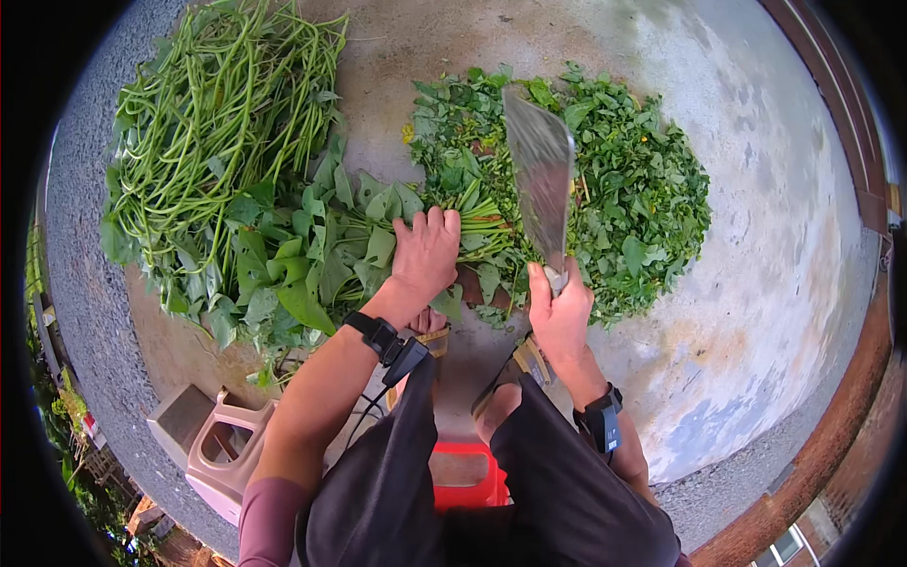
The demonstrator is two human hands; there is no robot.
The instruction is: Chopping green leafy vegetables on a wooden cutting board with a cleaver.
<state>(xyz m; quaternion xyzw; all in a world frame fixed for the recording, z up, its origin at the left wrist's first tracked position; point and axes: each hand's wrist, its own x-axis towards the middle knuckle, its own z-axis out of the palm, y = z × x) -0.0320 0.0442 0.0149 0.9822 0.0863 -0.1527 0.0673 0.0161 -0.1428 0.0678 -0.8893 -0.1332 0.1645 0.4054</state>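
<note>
My left hand (429, 255) grips a bunch of leafy green stems (485, 227), whose cut ends point right. Under the bunch, part of a brown board (473, 283) shows; greens hide most of it. My right hand (560, 305) is closed around the handle of a broad-bladed cleaver (542, 170). The blade is raised, slightly blurred, and appears over the chopped leaves (631, 205) heaped on the right. From my left hand, the leafy end of the bunch runs into a large pile of uncut leafy vines (212, 156), possibly sweet potato.
My sandalled feet stand close below the board. A red plastic stool (468, 475) is between my legs. At lower left stands a pink plastic stool (227, 446) beside a grey block (181, 418). Black cables lie near my left foot. Concrete floor (751, 234) extends around the heaps.
</note>
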